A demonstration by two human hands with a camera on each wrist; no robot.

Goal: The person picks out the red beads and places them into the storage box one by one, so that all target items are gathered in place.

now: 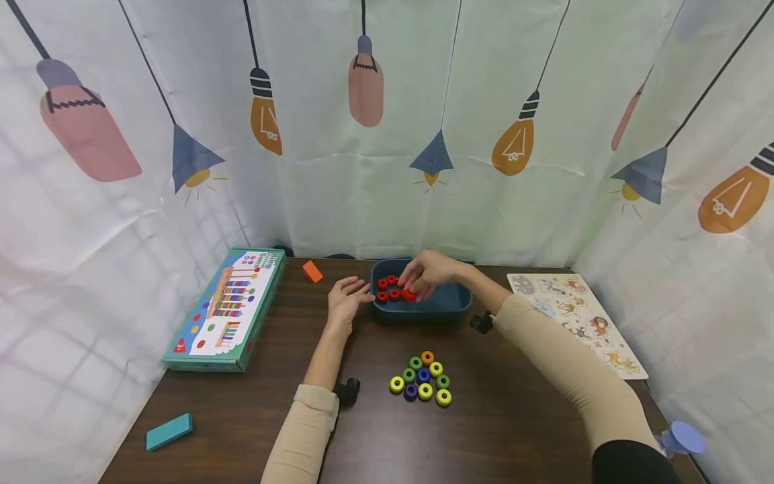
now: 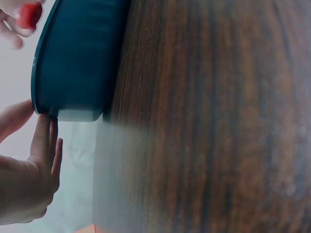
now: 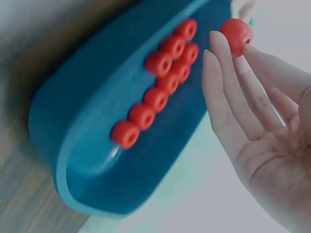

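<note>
My right hand (image 1: 431, 269) is over the blue bin (image 1: 423, 314), pinching a red bead (image 3: 235, 36) between thumb and fingertips. Below it, inside the bin, several red beads (image 3: 155, 99) lie in two rows with their holes showing. At the bin's left end, my left hand (image 1: 345, 304) holds the rim, thumb at the edge and fingers nearly straight against the outer wall. Nearer to me on the table is a cluster of loose beads: an orange bead (image 1: 427, 357), plus several green beads (image 1: 415, 363), yellow beads (image 1: 443, 398) and blue or purple beads (image 1: 423, 375).
A boxed bead game (image 1: 226, 309) lies at the left, with an orange block (image 1: 312, 271) beyond it. A teal block (image 1: 169, 431) is at the front left. An animal picture board (image 1: 577, 319) sits at the right, and a purple-topped object (image 1: 686, 438) at the right edge.
</note>
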